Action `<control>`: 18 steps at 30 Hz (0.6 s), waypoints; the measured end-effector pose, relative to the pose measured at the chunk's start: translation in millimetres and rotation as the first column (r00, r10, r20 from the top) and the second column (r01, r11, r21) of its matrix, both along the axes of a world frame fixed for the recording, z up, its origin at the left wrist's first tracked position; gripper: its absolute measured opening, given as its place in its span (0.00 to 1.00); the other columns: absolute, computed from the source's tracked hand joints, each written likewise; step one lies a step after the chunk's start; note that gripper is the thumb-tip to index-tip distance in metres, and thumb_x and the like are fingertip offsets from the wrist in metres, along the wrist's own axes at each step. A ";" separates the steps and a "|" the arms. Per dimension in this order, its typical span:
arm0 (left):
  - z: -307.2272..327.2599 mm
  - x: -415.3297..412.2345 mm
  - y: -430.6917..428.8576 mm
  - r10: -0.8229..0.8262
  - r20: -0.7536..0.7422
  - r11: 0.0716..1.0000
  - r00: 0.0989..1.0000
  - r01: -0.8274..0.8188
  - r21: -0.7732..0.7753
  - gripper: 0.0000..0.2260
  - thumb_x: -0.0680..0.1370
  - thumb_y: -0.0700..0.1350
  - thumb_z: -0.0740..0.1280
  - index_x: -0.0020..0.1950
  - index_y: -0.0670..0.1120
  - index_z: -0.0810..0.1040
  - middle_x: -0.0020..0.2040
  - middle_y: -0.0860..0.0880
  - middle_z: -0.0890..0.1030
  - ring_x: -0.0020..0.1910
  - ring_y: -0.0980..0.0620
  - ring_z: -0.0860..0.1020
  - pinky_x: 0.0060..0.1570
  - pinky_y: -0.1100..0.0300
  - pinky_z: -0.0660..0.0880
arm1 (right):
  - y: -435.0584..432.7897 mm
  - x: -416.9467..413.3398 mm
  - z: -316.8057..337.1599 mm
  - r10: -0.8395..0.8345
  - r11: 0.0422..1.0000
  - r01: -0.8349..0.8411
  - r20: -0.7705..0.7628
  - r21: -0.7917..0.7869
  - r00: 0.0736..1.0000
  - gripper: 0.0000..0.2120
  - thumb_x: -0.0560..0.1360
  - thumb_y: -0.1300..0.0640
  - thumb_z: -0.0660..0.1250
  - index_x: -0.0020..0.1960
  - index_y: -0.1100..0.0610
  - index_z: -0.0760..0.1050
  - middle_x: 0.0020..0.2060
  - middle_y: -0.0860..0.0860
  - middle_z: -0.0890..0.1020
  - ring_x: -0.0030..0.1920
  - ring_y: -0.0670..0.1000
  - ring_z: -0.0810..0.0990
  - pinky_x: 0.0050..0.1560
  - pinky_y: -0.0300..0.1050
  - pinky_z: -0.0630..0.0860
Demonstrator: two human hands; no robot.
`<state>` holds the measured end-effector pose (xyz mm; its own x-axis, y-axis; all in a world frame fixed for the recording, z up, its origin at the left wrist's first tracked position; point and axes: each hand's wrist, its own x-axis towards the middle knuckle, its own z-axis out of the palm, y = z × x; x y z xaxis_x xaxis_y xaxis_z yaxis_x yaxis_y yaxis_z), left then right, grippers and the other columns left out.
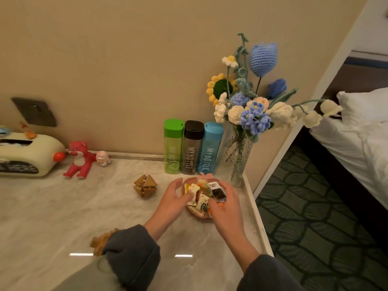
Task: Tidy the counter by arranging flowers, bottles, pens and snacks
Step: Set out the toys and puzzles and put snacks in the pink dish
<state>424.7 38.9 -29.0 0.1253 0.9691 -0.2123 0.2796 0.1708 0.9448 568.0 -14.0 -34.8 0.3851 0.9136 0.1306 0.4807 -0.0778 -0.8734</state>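
Nearest the camera, short of the grip, a brown wooden piece (102, 241) lies against the left sleeve, clear of the work.

The left hand (175, 197) and right hand (225, 203) close in from either side on the snacks (199, 197), a heap of small wrapped packets in a pink dish (197, 215). Both hands curve over the pile with their fingers on the wrappers. I cannot tell whether either hand actually pinches a packet or only cups and presses.

The step looks like gathering the packets into the dish. It would go best with both palms kept low and pressed inward evenly, so the slippery packets bunch up rather than spill over the shallow rim.

The counter edge (255, 208) runs just right of the right hand, so anything pushed that way could drop to the floor.

Left of the grip sits a wooden puzzle (145, 185), apart from the dish.

Just beyond the grip stand a green bottle (173, 145), a black bottle (192, 147) and a blue bottle (211, 148), lined up against the wall, with the glass vase (235, 152) of crochet flowers (252, 103) beside them. The vase is close enough that a raised right hand could knock it.

Far left of the grip are a red bear toy (78, 159) and a tissue box (25, 154). No pens show.
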 end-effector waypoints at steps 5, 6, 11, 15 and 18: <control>11.8 -37.4 -30.5 0.045 -0.081 0.990 0.996 -0.033 0.135 0.21 0.76 0.43 0.69 0.68 0.51 0.70 0.66 0.54 0.73 0.61 0.61 0.68 0.58 0.66 0.62 | -16.0 -25.3 -0.7 0.068 0.998 -0.068 -0.049 -0.001 0.997 0.23 0.75 0.59 0.69 0.67 0.45 0.69 0.59 0.40 0.68 0.59 0.41 0.70 0.59 0.37 0.73; 13.1 -47.0 -37.3 0.060 -0.097 0.987 0.993 -0.044 0.158 0.20 0.76 0.43 0.69 0.67 0.51 0.71 0.65 0.55 0.73 0.61 0.62 0.68 0.58 0.67 0.61 | -19.4 -32.3 -2.4 0.095 0.995 -0.096 -0.064 -0.013 0.993 0.23 0.75 0.57 0.69 0.68 0.46 0.69 0.60 0.41 0.68 0.59 0.42 0.71 0.60 0.38 0.72; 8.7 -98.7 -80.7 0.169 -0.163 0.953 0.972 -0.119 0.278 0.18 0.75 0.44 0.69 0.63 0.57 0.74 0.61 0.63 0.73 0.63 0.63 0.69 0.60 0.67 0.63 | -42.3 -76.8 -17.1 0.261 0.955 -0.283 -0.194 -0.093 0.946 0.23 0.76 0.58 0.67 0.66 0.42 0.67 0.64 0.42 0.71 0.56 0.40 0.75 0.49 0.34 0.74; -1.8 -129.4 -111.7 0.258 -0.234 0.932 0.937 -0.178 0.316 0.21 0.72 0.42 0.71 0.62 0.59 0.73 0.59 0.59 0.72 0.58 0.59 0.72 0.54 0.72 0.65 | -62.6 -110.1 -28.8 0.344 0.909 -0.385 -0.234 -0.162 0.909 0.23 0.75 0.55 0.68 0.65 0.38 0.66 0.63 0.40 0.70 0.54 0.39 0.76 0.48 0.34 0.75; -11.3 -146.9 -129.0 0.277 -0.272 0.936 0.922 -0.194 0.295 0.24 0.71 0.41 0.73 0.65 0.55 0.72 0.65 0.56 0.69 0.64 0.55 0.69 0.63 0.65 0.64 | -73.2 -128.4 -34.2 0.388 0.878 -0.435 -0.235 -0.199 0.891 0.24 0.74 0.54 0.68 0.67 0.40 0.66 0.63 0.42 0.71 0.53 0.40 0.76 0.47 0.34 0.74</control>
